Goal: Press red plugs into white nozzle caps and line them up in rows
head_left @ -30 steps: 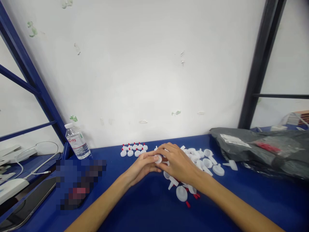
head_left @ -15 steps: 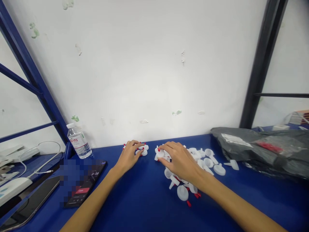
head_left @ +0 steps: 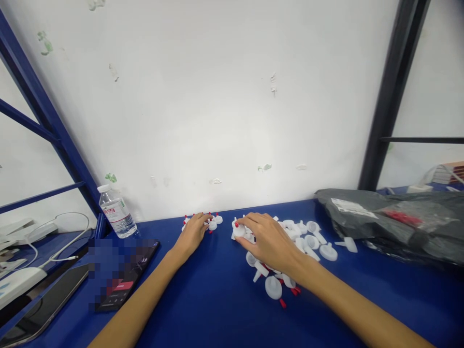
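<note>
My left hand (head_left: 195, 232) reaches to the back of the blue table, its fingers spread and curved over a group of white spout caps (head_left: 218, 220) with red tips. Its fingertips touch or nearly touch one spout cap (head_left: 212, 225); the hand partly hides the group. Between thumb and fingers of my right hand (head_left: 266, 239) is a white spout cap (head_left: 238, 229) with a red tip, its tip pointing up. Under and beside this hand lies a loose pile of white spout caps (head_left: 273, 288), some on their sides. Small red tips (head_left: 282, 303) lie at the pile's near edge.
A water bottle (head_left: 118, 212) stands at the back left. Nearer are a lit phone (head_left: 126, 282) and a dark phone (head_left: 43, 304). A grey plastic bag (head_left: 362, 222) lies at the right, by the dark post (head_left: 386, 111). The wall (head_left: 232, 121) closes off the back.
My left hand has shifted slightly left and away, and a spout cap by its fingers has moved left with it. The right hand keeps its hold in nearly the same place.
</note>
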`<state>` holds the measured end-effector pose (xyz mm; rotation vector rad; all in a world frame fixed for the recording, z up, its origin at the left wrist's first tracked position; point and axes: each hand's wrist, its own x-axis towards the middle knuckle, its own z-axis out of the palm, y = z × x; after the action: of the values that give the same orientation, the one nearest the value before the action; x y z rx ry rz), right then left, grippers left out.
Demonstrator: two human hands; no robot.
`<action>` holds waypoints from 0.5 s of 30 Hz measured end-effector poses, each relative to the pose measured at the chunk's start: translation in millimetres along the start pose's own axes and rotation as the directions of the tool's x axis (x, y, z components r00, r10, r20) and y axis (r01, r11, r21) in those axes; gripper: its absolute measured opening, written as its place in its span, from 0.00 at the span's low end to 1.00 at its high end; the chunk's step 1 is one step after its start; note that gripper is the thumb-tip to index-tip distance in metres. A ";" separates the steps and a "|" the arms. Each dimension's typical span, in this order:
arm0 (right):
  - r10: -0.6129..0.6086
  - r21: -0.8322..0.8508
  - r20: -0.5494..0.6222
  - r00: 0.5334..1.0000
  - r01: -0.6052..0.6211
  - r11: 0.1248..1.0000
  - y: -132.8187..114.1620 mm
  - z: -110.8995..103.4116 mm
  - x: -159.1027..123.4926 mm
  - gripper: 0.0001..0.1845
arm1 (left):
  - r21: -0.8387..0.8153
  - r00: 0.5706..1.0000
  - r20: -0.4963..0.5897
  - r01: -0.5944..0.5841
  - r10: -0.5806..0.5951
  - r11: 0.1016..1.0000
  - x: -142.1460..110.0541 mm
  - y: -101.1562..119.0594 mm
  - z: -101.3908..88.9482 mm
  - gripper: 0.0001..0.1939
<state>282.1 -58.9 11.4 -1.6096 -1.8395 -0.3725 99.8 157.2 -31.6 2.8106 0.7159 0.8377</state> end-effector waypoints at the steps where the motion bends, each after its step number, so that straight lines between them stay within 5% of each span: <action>1: 0.000 0.001 -0.002 1.000 0.000 1.000 0.2 0.0 0.0 0.15 | 0.000 1.000 -0.007 0.007 -0.007 1.000 -0.1 1.0 -1.0 0.17; 8: 0.006 -0.015 -0.009 1.000 -0.006 1.000 1.6 0.0 -1.0 0.16 | -0.035 0.995 -0.087 0.036 -0.039 0.999 -3.3 45.2 -19.5 0.16; 15: 0.024 0.009 0.005 1.000 -0.024 1.000 2.2 0.0 -1.7 0.33 | -0.447 1.000 -0.011 0.005 -0.011 0.894 -9.9 107.5 -16.5 0.18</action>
<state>284.3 -59.8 9.9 -1.6260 -1.8212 -0.3496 127.2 57.6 3.7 2.3880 0.4599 0.8879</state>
